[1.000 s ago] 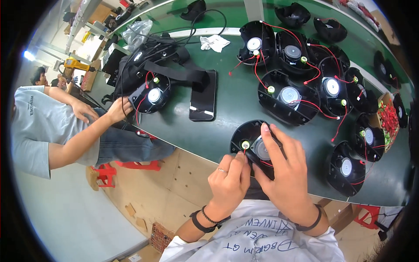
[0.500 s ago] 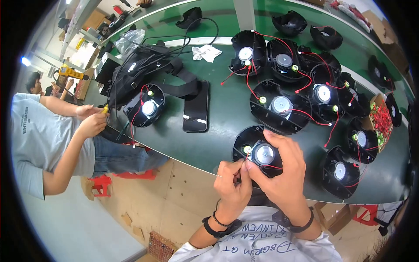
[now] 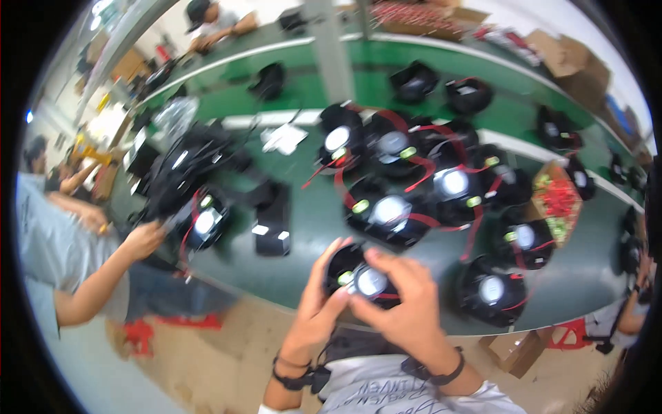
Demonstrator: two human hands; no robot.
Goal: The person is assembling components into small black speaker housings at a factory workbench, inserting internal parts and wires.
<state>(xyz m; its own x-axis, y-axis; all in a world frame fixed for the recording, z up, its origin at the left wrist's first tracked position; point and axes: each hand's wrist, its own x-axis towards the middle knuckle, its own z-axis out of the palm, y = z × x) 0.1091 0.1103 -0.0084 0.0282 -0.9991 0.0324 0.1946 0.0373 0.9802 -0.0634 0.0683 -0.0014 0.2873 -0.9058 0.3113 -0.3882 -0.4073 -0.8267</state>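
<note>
I hold a black round fan (image 3: 364, 279) with a white centre label and red wires over the near edge of the green table (image 3: 303, 228). My left hand (image 3: 318, 314) grips its left rim from below. My right hand (image 3: 403, 307) lies over its right side, fingers on the top face near the label. Both wrists wear dark bands. The picture is blurred by motion.
Several more black fans with red wires (image 3: 414, 186) crowd the table beyond my hands. A dark phone (image 3: 272, 224) lies flat to the left. A co-worker's hand (image 3: 141, 238) at the left reaches to another fan (image 3: 203, 224). A box of red parts (image 3: 562, 200) sits at the right.
The view has swung and blurred. My hands still grip the same fan, now held slightly higher and nearer the table edge. The co-worker's hand has returned to the fan on the left.
</note>
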